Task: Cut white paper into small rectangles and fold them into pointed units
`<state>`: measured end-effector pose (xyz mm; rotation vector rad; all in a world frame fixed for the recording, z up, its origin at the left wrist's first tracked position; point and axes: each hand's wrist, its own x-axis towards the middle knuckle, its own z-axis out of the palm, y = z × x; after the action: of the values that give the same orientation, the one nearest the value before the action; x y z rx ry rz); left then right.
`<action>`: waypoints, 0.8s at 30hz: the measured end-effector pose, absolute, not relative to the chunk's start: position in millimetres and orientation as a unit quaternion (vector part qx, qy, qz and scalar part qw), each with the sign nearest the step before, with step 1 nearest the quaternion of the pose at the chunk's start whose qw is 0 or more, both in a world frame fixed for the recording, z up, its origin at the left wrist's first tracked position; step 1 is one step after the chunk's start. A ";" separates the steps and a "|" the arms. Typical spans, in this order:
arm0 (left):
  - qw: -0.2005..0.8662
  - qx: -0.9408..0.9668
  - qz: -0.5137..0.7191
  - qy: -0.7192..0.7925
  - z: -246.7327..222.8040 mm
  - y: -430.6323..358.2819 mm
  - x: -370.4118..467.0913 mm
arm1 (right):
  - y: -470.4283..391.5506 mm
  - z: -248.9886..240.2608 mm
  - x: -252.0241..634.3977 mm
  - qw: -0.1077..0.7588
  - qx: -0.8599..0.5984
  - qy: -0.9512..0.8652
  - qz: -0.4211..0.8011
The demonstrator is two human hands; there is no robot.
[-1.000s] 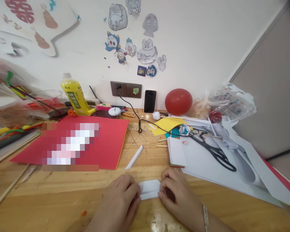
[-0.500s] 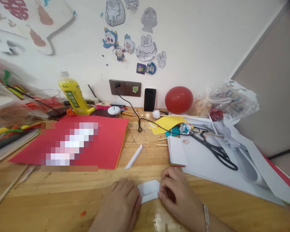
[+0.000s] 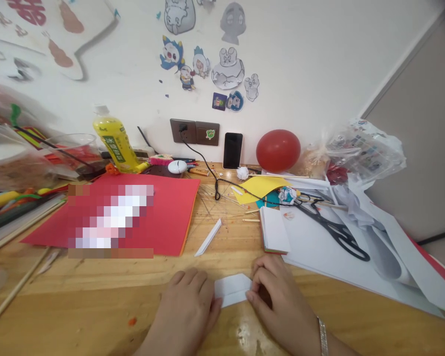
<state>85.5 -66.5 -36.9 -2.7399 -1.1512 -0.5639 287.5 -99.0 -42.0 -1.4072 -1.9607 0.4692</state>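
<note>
A small folded piece of white paper point(image 3: 233, 290) lies on the wooden table between my hands, with a crease along its length and slanted corners at its right end. My left hand point(image 3: 188, 306) grips its left end, the thumb at the near edge and the fingers curled over. At the right end, my right hand point(image 3: 272, 291) pinches the paper between thumb and fingertips. Beyond it lies a narrow folded white paper strip point(image 3: 208, 237). A stack of white paper squares point(image 3: 273, 230) sits just past my right hand.
Red paper sheets point(image 3: 166, 212) lie at the left. Black-handled scissors point(image 3: 333, 230) rest on white sheets point(image 3: 311, 262) to the right. Along the wall stand a yellow drink bottle point(image 3: 115, 141), a phone point(image 3: 233, 151) and a red balloon point(image 3: 278, 151). A black cable point(image 3: 203, 165) crosses the back.
The view has shifted slightly, so the whole scene sits a little differently in the frame. Both hands keep hold of the folded paper, with the left thumb now nearer its lower edge.
</note>
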 end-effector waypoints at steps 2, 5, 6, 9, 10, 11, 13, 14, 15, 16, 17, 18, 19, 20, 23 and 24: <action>0.045 -0.905 -0.182 -0.383 -35.9 -65.5 84.2 | -99.2 -42.2 288.2 0.332 -0.544 -0.749 0.181; 0.040 -0.903 -0.176 -0.390 -35.1 -65.2 82.5 | -98.7 -41.3 288.8 0.320 -0.547 -0.750 0.186; 0.041 -0.903 -0.176 -0.391 -34.9 -65.3 82.2 | -98.4 -40.9 288.9 0.315 -0.547 -0.752 0.189; 0.035 -0.900 -0.180 -0.395 -35.0 -65.8 81.8 | -97.5 -39.5 288.6 0.298 -0.540 -0.763 0.192; 0.027 -0.900 -0.179 -0.395 -35.2 -65.9 81.6 | -97.3 -39.2 288.4 0.295 -0.537 -0.767 0.190; 0.019 -0.901 -0.177 -0.395 -35.4 -65.8 81.3 | -97.1 -38.9 288.2 0.293 -0.536 -0.769 0.188; 0.012 -0.903 -0.175 -0.393 -35.8 -65.1 80.0 | -96.8 -38.3 287.7 0.293 -0.536 -0.770 0.185; 0.013 -0.902 -0.176 -0.393 -35.8 -64.6 79.0 | -96.7 -37.9 287.5 0.294 -0.538 -0.768 0.183; 0.014 -0.901 -0.180 -0.395 -35.4 -64.1 78.0 | -96.7 -37.6 287.1 0.296 -0.540 -0.767 0.182; 0.011 -0.898 -0.187 -0.398 -34.6 -63.7 76.9 | -96.7 -37.3 286.8 0.298 -0.542 -0.765 0.180; 0.005 -0.894 -0.196 -0.404 -33.2 -63.5 76.0 | -96.7 -37.1 286.5 0.300 -0.542 -0.765 0.178; -0.002 -0.889 -0.205 -0.410 -31.5 -63.7 75.1 | -96.7 -37.1 286.3 0.301 -0.542 -0.765 0.177; -0.005 -0.886 -0.216 -0.411 -29.5 -64.6 74.5 | -96.7 -37.4 286.1 0.303 -0.542 -0.763 0.178; 0.001 -0.887 -0.229 -0.402 -27.5 -66.2 74.0 | -96.8 -37.8 286.1 0.304 -0.543 -0.761 0.181; 0.081 -0.907 -0.260 -0.321 -25.0 -75.8 73.7 | -96.7 -39.6 286.6 0.308 -0.547 -0.755 0.191; 0.119 -0.916 -0.258 -0.282 -26.0 -79.9 74.0 | -96.7 -40.1 286.8 0.309 -0.546 -0.755 0.192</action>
<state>74.0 -79.9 -26.0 -2.6796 -0.8237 -0.7550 286.8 -96.7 -40.1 -1.4430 -1.9948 0.5063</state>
